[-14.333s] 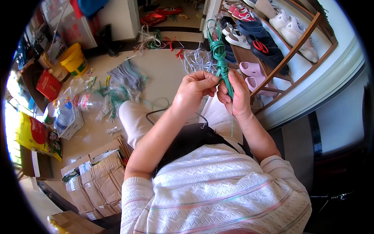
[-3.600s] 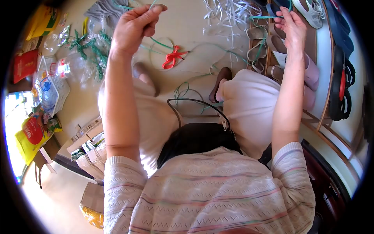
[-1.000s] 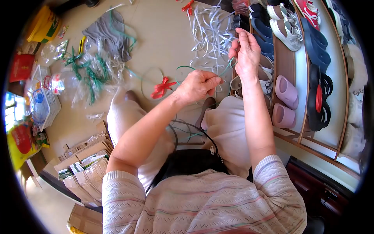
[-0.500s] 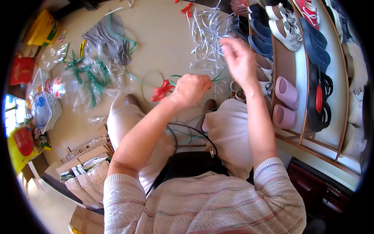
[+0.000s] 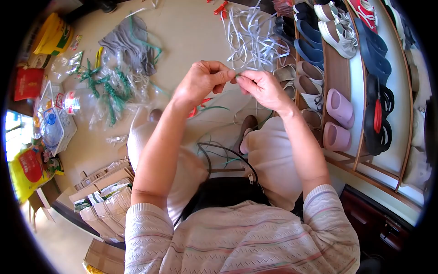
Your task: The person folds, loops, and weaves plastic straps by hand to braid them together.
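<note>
My left hand [image 5: 204, 81] and my right hand [image 5: 263, 91] meet fingertip to fingertip above my knees. Both are closed in a pinch. A small bit of a thin green plastic strip [image 5: 237, 78] shows between the fingertips; most of it is hidden by the fingers. Below my left hand a green strand [image 5: 214, 108] curves out, and whether it joins the pinched piece I cannot tell. A red plastic strip bundle [image 5: 195, 109] is partly covered by my left wrist. Beyond my hands, a tangle of white strips [image 5: 255, 39] lies on the floor.
At right stands a shoe rack [image 5: 337, 75] with sneakers, slippers and pink slides [image 5: 338, 109]. To the left are clear plastic with green knotted strips [image 5: 112, 91], a grey cloth [image 5: 130, 43], a white basket [image 5: 64, 130], a yellow bucket [image 5: 54, 34] and cardboard [image 5: 107, 205].
My right hand has come down and left to meet my left hand. The left hand has risen and moved slightly forward; both now pinch together.
</note>
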A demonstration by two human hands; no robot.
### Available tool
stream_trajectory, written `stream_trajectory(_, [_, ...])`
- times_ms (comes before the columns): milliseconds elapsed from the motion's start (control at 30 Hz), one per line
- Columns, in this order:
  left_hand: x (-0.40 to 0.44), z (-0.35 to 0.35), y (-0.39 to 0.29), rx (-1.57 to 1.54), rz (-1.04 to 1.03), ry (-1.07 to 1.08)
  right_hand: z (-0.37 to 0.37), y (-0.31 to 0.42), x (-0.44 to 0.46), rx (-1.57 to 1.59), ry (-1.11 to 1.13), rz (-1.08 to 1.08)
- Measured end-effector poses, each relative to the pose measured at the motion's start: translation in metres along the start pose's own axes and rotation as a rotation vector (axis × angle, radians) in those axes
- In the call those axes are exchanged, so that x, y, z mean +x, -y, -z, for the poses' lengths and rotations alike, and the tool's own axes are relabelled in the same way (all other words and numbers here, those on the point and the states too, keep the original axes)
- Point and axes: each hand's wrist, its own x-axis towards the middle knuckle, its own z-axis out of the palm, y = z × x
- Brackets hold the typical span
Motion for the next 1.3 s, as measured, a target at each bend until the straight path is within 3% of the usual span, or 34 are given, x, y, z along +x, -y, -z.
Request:
stream_trajectory(167, [0.006,-0.004,0.014,-0.269,-0.06,-0.243,-0.046,-0.01,0.009,0.399,-0.201,-0.145])
stream_trajectory(267, [0.012,-0.002,0.023,-0.426,-0.111,-0.29,-0.07,-0.023,0.014,0.265,-0.255,-0.038])
stream_trajectory(367, [0.013,-0.001,0.027,-0.556,-0.084,-0.296,-0.083,-0.023,0.021,0.532,-0.347,-0.003])
stream_trajectory(433, [0.013,-0.006,0.028,-0.631,-0.085,-0.349,-0.084,-0.018,0.019,0.593,-0.34,-0.11])
stream_trajectory(567, [0.013,-0.004,0.03,-0.544,-0.114,-0.362,-0.077,0.013,0.012,0.603,-0.274,-0.258])
stream_trajectory(633, [0.013,-0.007,0.026,-0.461,-0.127,-0.372,-0.077,-0.001,0.016,0.539,-0.277,-0.224])
stream_trajectory(733, [0.01,-0.019,0.02,-0.453,-0.18,-0.301,-0.054,0.008,0.019,0.721,-0.34,-0.271])
stream_trajectory(767, [0.009,-0.022,0.024,-0.403,-0.196,-0.18,-0.043,0.015,0.02,0.829,-0.37,-0.304])
stream_trajectory(833, [0.004,-0.035,0.029,-0.367,-0.084,0.047,-0.028,0.01,0.028,1.007,-0.549,-0.223])
stream_trajectory(900, [0.0,-0.036,0.033,-0.336,0.173,0.395,-0.006,0.01,0.028,1.144,-0.556,-0.258])
stream_trajectory(933, [-0.004,-0.041,0.031,-0.371,0.259,0.34,0.003,0.006,0.029,1.194,-0.569,-0.237])
stream_trajectory(1033, [0.0,-0.035,0.032,-0.307,0.177,0.421,0.015,-0.002,0.027,1.24,-0.624,-0.184])
stream_trajectory(1133, [-0.007,-0.043,0.02,-0.472,0.335,0.352,0.014,-0.001,0.026,1.158,-0.69,-0.177])
stream_trajectory(1233, [-0.008,-0.044,0.018,-0.523,0.33,0.322,0.013,0.001,0.028,1.163,-0.7,-0.194])
stream_trajectory(1300, [-0.006,-0.044,0.026,-0.377,0.262,0.34,0.012,0.002,0.027,1.171,-0.686,-0.174])
